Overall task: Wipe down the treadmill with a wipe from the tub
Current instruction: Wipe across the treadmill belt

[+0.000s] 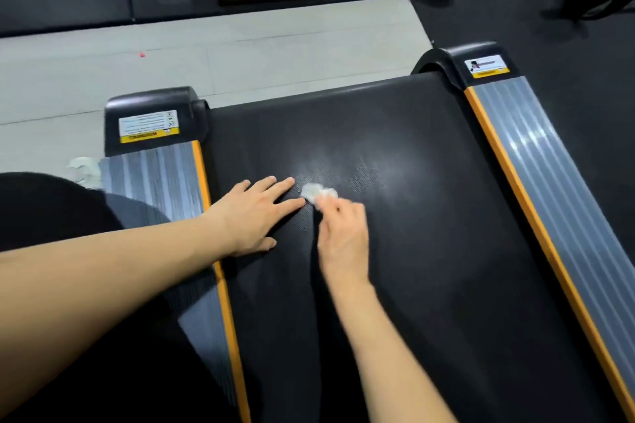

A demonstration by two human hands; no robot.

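Left hand (256, 213) flat on treadmill belt (395, 251), right hand (343, 233) beside it, apparently on a wipe (318, 192).

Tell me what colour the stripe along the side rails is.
Orange, edging each grey rail beside the black belt; head view.

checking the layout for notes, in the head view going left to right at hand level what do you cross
left side rail → left hand flat on the belt → crumpled wipe held by the right hand → bare belt → right side rail
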